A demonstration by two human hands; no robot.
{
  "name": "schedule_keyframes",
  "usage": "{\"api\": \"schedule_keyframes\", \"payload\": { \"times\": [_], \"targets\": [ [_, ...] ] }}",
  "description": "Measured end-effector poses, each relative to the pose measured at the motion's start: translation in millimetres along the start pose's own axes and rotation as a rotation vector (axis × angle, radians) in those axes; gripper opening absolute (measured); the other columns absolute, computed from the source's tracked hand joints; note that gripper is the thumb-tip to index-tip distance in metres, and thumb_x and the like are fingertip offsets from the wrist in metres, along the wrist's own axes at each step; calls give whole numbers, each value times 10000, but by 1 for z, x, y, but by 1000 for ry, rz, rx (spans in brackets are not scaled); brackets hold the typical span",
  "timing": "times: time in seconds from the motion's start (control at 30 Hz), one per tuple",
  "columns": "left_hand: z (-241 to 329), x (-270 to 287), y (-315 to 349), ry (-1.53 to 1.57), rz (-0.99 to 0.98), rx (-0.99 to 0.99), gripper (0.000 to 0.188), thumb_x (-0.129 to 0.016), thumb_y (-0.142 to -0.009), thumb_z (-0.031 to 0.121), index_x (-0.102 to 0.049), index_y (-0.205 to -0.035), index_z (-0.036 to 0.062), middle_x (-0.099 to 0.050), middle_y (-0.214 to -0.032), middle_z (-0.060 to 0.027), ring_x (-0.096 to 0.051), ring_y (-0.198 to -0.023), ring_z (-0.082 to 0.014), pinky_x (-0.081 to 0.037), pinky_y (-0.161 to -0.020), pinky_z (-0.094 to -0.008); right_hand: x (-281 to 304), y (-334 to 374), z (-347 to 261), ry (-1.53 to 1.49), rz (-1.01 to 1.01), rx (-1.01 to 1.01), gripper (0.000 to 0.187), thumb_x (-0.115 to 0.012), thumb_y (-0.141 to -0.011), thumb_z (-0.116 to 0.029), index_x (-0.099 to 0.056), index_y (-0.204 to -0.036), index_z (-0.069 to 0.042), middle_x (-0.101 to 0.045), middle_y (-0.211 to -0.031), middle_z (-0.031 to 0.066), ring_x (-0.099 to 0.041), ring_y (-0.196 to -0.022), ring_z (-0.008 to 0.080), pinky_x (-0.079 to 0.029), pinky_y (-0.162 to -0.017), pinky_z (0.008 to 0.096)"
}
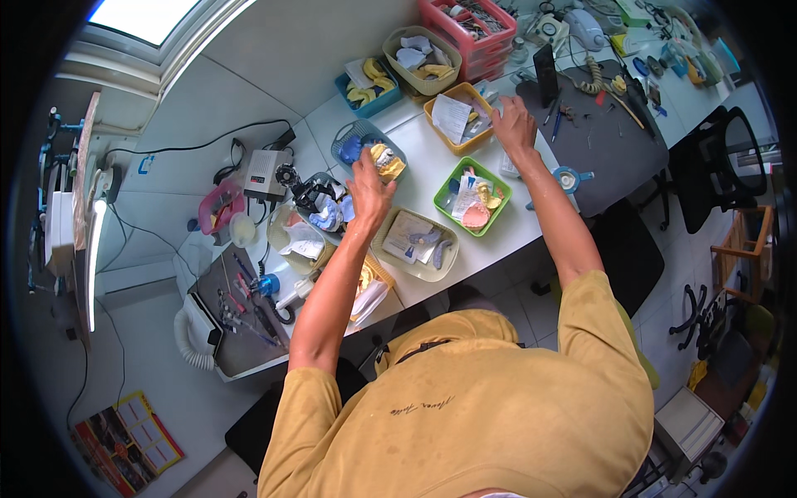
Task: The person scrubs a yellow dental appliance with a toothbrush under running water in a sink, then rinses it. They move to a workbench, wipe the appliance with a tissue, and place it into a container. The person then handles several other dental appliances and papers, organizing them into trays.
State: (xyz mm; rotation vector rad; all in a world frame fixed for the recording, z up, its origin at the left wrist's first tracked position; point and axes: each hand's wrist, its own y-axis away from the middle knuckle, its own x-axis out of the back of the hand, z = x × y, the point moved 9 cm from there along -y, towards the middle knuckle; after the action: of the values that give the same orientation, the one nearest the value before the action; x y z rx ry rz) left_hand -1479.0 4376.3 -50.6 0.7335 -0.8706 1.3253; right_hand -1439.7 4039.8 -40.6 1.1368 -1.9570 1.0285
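Note:
My left hand [370, 192] is at the near edge of a grey-blue basket [347, 137], its fingers apart. Inside that basket lie yellow and white dental casts [385, 159] and a blue piece [352, 149]. My right hand [515, 129] is beside the right rim of an orange basket [433, 124], fingers spread; whether it touches the rim I cannot tell. A folded white paper [451, 119] and small pieces fill the orange basket. Between my forearms stands a green basket [456, 217] with a pink dental model [476, 216], a yellow cast [487, 196] and paper.
A cream basket [402, 264] with grey pieces sits nearest me. More baskets stand left, beside a grey box [267, 174]. At the back are a blue basket [341, 81], a beige basket [388, 43] and pink drawers [488, 58]. A dark mat [610, 158] with tools lies right.

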Motion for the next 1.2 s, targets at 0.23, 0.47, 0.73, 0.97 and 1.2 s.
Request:
{"api": "schedule_keyframes", "payload": {
  "times": [0.23, 0.47, 0.73, 0.97, 1.2],
  "targets": [
    [57, -17, 3, 177, -65, -15, 882, -823, -688, 76, -332, -1421, 77, -514, -1234, -259, -600, -1041, -448, -521, -861, -479, -57, -19, -44, -158, -229, 177, 306, -669, -827, -133, -651, -1113, -28, -662, -1118, 225, -651, -989, 410, -524, -865, 473],
    [56, -23, 13, 209, -30, 26, 899, -830, -719, 94, -319, -1459, 76, -528, -1262, -243, -667, -940, -362, -542, -821, -441, 4, -49, -36, -263, -136, 187, 172, -640, -848, -191, -693, -944, -57, -715, -949, 160, -675, -901, 391, -534, -789, 456],
    [49, -21, 16, 402, -49, 102, 856, -799, -779, 100, -309, -1475, 11, -512, -1330, -233, -724, -818, -246, -560, -761, -373, 132, -59, 41, -518, 107, -118, 178, -669, -907, -135, -633, -1001, 11, -685, -802, 39, -631, -694, 67, -518, -608, 260],
    [45, -19, 20, 390, -7, 206, 778, -814, -764, 92, -397, -1414, -5, -555, -1324, -238, -733, -862, -245, -556, -777, -360, 107, -30, 20, -644, 8, -200, 190, -643, -923, -75, -578, -1064, 34, -686, -840, 80, -659, -708, 88, -544, -611, 240],
    [45, -22, 16, 366, -29, 230, 751, -823, -753, 104, -432, -1386, -3, -536, -1357, -234, -732, -865, -247, -542, -807, -370, 7, 5, 3, -413, -134, -260, 259, -698, -848, -129, -603, -1031, 27, -719, -842, 182, -720, -695, 276, -565, -635, 355]
  ]
}}
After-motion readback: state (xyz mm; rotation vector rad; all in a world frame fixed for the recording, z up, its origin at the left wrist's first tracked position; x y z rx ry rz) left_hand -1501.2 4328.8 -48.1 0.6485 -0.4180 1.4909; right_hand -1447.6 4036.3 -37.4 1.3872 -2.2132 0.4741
